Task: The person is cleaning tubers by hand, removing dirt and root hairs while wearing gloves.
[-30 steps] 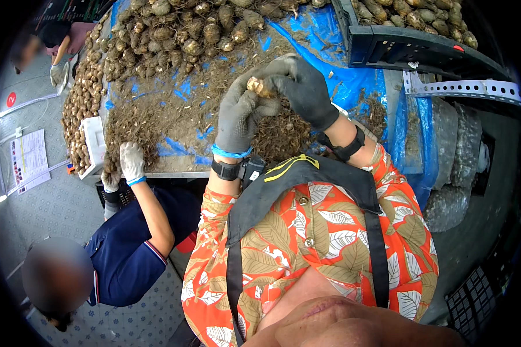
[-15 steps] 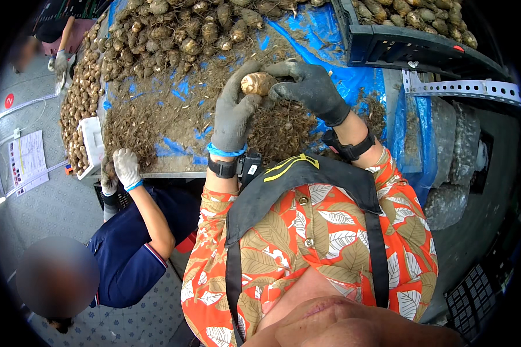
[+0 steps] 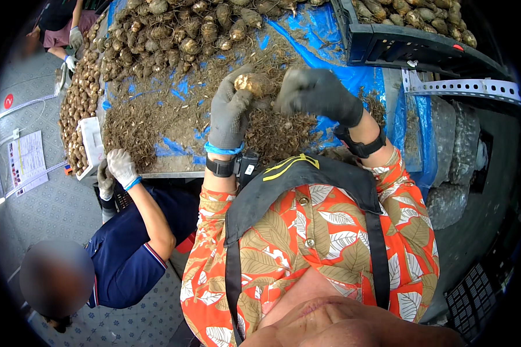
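A small brown taro corm (image 3: pixel 256 85) with a pale, scraped end is gripped between the thumb and fingers of my left hand (image 3: pixel 230 111), which wears a grey glove. Just to its right is my right hand (image 3: pixel 319 96) in a dark grey glove, apart from the corm. Motion blurs its curled fingers, so whether they hold anything cannot be made out. Beneath both hands, loose brown root fibres (image 3: pixel 281 136) lie heaped on the table. Beyond them rises a large pile of hairy taro corms (image 3: pixel 179 34).
A dark crate (image 3: pixel 411 46) of corms stands at the far right beside a perforated white metal strip (image 3: pixel 463 88). Smaller corms (image 3: pixel 81 98) line the table's left side, near a white tray (image 3: pixel 91 144). A gloved co-worker (image 3: pixel 139 243) works close on my left; another person (image 3: pixel 63 26) is farther off.
My right hand has come away from the taro corm, moving right and slightly toward me. My left hand has shifted slightly left, still gripping the corm. The far person's hands have moved.
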`<action>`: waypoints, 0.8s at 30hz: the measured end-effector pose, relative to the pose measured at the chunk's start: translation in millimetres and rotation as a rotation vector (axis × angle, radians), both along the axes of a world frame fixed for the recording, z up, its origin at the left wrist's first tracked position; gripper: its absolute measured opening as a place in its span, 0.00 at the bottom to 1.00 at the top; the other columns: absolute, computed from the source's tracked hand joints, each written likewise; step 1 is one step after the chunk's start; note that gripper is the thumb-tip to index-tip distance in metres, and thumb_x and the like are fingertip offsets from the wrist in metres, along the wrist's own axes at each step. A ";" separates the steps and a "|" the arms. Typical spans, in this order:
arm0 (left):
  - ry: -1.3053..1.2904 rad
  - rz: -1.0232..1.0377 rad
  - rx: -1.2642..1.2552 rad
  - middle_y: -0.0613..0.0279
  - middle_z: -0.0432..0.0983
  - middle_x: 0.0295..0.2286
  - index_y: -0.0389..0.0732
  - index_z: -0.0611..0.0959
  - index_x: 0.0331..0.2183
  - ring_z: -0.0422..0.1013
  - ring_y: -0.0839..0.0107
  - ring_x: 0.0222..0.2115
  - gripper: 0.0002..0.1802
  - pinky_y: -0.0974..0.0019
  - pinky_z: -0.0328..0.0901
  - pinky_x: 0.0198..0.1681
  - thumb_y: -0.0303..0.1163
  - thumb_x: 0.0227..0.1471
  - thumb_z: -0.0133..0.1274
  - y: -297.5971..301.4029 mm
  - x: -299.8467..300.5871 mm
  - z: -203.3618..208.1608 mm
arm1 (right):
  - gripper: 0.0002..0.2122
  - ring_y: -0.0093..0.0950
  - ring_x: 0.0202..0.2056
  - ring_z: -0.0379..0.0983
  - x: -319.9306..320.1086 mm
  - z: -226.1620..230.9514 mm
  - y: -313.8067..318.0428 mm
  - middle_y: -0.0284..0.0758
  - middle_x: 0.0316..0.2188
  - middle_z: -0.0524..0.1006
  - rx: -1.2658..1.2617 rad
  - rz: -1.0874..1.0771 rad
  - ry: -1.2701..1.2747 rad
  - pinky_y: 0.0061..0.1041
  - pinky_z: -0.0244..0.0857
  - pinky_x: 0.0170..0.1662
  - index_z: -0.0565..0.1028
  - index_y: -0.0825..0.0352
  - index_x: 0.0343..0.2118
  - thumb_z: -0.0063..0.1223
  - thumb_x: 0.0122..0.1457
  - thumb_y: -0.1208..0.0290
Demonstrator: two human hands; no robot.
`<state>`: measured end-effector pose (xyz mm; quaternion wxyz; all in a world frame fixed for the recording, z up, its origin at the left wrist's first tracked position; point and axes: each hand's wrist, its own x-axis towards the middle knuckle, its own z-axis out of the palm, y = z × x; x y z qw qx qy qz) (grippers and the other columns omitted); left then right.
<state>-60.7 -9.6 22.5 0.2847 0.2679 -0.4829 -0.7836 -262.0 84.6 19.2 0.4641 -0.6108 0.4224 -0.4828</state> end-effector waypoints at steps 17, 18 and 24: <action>0.068 0.064 -0.003 0.50 0.71 0.45 0.37 0.63 0.55 0.73 0.70 0.36 0.36 0.73 0.67 0.28 0.47 0.53 0.55 4.1 0.6 -5.4 | 0.13 0.32 0.43 0.72 10.5 -15.7 -9.9 0.37 0.38 0.77 -0.079 -0.448 0.181 0.32 0.65 0.47 0.80 0.63 0.36 0.56 0.53 0.59; 0.059 0.068 -0.023 0.51 0.71 0.46 0.36 0.62 0.56 0.73 0.70 0.36 0.38 0.74 0.68 0.29 0.48 0.53 0.55 5.4 -2.0 -6.8 | 0.14 0.32 0.45 0.72 21.1 -5.9 -14.7 0.36 0.39 0.77 -0.266 -0.471 0.202 0.32 0.64 0.48 0.80 0.63 0.36 0.56 0.52 0.59; 0.095 -0.012 0.050 0.49 0.75 0.41 0.29 0.56 0.59 0.75 0.69 0.31 0.42 0.72 0.71 0.31 0.45 0.54 0.54 7.0 -4.3 -1.5 | 0.15 0.32 0.43 0.73 43.5 -27.4 -24.0 0.35 0.40 0.77 -0.220 -0.462 -0.015 0.29 0.67 0.47 0.76 0.63 0.42 0.59 0.50 0.69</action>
